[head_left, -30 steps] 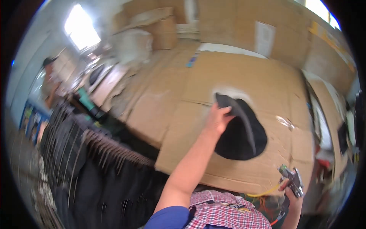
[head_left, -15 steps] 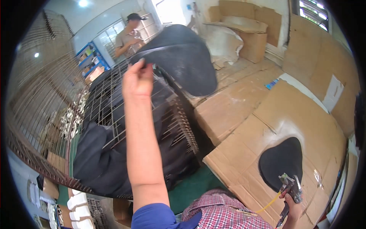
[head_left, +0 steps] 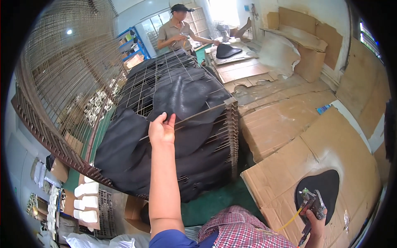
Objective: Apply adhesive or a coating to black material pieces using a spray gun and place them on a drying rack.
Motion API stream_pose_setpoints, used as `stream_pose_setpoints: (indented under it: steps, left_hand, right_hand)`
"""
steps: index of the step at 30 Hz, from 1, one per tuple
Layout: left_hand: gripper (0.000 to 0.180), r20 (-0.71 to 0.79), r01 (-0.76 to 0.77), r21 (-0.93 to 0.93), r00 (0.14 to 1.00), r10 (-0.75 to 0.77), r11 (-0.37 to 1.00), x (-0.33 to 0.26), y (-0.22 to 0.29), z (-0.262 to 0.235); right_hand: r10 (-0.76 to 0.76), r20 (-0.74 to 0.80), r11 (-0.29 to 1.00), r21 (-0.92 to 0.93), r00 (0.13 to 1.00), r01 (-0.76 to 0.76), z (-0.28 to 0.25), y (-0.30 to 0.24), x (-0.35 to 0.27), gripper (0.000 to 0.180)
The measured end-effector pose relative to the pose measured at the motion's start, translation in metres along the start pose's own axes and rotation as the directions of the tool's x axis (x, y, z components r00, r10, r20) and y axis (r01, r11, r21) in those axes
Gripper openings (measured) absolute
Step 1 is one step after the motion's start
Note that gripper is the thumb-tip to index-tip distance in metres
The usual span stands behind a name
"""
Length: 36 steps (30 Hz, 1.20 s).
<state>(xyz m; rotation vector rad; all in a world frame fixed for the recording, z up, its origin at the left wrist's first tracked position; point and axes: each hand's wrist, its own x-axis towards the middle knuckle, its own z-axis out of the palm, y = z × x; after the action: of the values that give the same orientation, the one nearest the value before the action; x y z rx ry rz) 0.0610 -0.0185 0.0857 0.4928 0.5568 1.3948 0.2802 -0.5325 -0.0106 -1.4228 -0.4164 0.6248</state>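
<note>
A rounded black sheet (head_left: pixel 182 97) lies on the wire rack (head_left: pixel 230 101), with a pale streak of shine along its middle. At its near edge is my left hand (head_left: pixel 162 131), palm up, fingers curled against the sheet's rim. My right hand (head_left: pixel 317 223), at the lower right, is wrapped round a metal spray gun (head_left: pixel 313 204) with a thin yellow hose. Under the gun, a second black rounded piece (head_left: pixel 326 182) rests on the cardboard (head_left: pixel 285 177) and is partly covered by the gun and hand.
More black sheets (head_left: pixel 120 144) hang over the stacked wire racks. Tall wire racks (head_left: pixel 62 74) stand at the left. Across the room a person (head_left: pixel 175 35) reaches toward a black piece (head_left: pixel 227 51) on a board. A blue tube (head_left: pixel 324 108) lies on the cardboard; white containers (head_left: pixel 87 202) are at lower left.
My left hand has come down and nearer with the sheet, which was held up in the air and now lies on the rack. My view has shifted left. The spray gun stays in my right hand.
</note>
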Motion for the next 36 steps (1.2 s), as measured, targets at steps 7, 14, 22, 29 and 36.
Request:
stream_pose_setpoints:
  steps: [7,14,22,29,36]
  left_hand:
    - [0.024,-0.054,-0.219,0.053,0.974,0.222,0.974,-0.087,-0.017,-0.004]
    - [0.032,0.149,-0.046,0.329,0.989,-0.004,0.943,-0.129,-0.137,-0.013]
    - [0.032,0.32,0.202,0.445,0.874,-0.366,0.872,-0.112,-0.273,-0.008]
    - [0.038,0.29,0.418,0.574,0.7,-0.652,0.704,-0.16,-0.358,-0.02]
    - [0.039,0.167,0.45,0.682,0.672,-0.721,0.577,-0.17,-0.382,-0.034]
  right_hand:
    - [-0.002,0.007,1.0,-0.007,1.0,0.002,-0.017,0.009,-0.02,0.047]
    - [-0.042,-0.346,0.998,-0.055,0.937,0.024,-0.047,0.016,-0.074,0.047]
    - [0.004,-0.699,0.982,-0.133,0.716,-0.136,-0.057,0.026,-0.151,0.048]
    - [0.056,-0.668,0.997,0.002,0.742,-0.073,-0.017,0.016,-0.19,0.055]
    - [0.002,-0.831,0.976,-0.119,0.556,-0.182,0.0,0.0,-0.217,0.053]
